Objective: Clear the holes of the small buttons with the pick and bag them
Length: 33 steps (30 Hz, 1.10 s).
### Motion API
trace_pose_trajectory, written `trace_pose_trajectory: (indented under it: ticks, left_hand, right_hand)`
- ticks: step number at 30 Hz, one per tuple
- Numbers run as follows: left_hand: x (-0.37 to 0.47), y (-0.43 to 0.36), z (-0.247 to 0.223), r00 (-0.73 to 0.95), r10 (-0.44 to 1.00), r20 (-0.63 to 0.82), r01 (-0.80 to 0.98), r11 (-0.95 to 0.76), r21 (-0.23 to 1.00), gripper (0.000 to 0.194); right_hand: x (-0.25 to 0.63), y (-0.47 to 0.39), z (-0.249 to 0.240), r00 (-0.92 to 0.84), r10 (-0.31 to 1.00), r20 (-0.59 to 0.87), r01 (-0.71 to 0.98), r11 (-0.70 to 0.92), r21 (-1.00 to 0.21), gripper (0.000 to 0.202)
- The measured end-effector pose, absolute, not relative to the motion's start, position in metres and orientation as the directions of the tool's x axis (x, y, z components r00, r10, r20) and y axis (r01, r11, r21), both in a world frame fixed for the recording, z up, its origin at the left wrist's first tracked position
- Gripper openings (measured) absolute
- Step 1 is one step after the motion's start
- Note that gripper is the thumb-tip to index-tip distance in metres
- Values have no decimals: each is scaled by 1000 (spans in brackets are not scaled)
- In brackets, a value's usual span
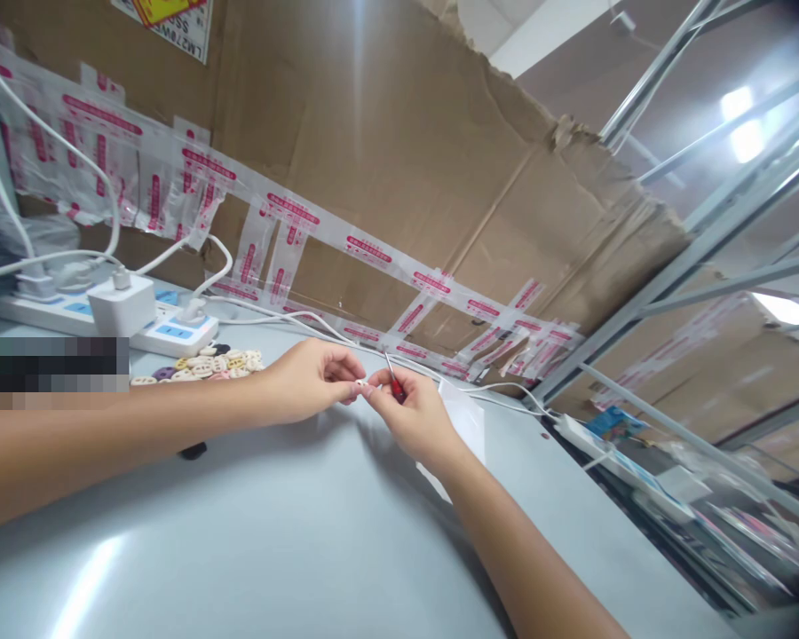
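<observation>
Over the grey table, my left hand (310,382) pinches a small white piece (360,383) between thumb and fingers. The thumb and index finger of my right hand (419,413) meet at the same piece, partly covering it. Tucked in my right hand is what looks like a small screwdriver (398,388), red-handled, its thin metal shaft pointing up and away. Beyond my left forearm lies a pile of small flat oval pieces with holes (223,362), mostly cream, some yellow, purple and black. A white sheet or bag (466,417) lies partly under my right hand and wrist.
A white power strip (173,330) with a plugged-in adapter (121,304) and cables stands at the back left. A taped cardboard sheet (386,160) rises along the rear edge. One black piece (193,451) lies below my left forearm. Metal shelving (679,248) stands at right.
</observation>
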<state>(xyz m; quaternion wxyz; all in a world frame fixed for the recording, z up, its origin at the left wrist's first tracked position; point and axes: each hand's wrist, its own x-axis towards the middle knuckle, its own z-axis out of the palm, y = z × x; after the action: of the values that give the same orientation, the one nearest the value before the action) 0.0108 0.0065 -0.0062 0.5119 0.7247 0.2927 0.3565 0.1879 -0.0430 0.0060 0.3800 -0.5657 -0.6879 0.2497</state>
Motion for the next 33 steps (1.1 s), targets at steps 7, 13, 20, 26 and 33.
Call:
trace_pose_trajectory:
  ticks: [7,13,20,26,33]
  left_hand:
    - [10,11,-9,573,786,232,54,-319,946,20]
    - [7,9,-6,544,811,217,96,-317,944,19]
    - [9,6,-8,589,784,199,146,-345,927,26]
    - [9,5,-10,572,788,229,198,-404,893,26]
    - [8,2,-11,551,799,240,289,-453,843,26]
  right_hand:
    - [191,-40,7,-36,980,193,482,187,-856,20]
    - [196,-38,5,-6,988,157,412,146,-900,21]
    - [194,-40,3,-48,993,111,367,121,-922,23]
    - [193,-41,3,-63,992,106,364,122,-923,26]
    - [193,-43,4,-82,993,86,386,111,-916,29]
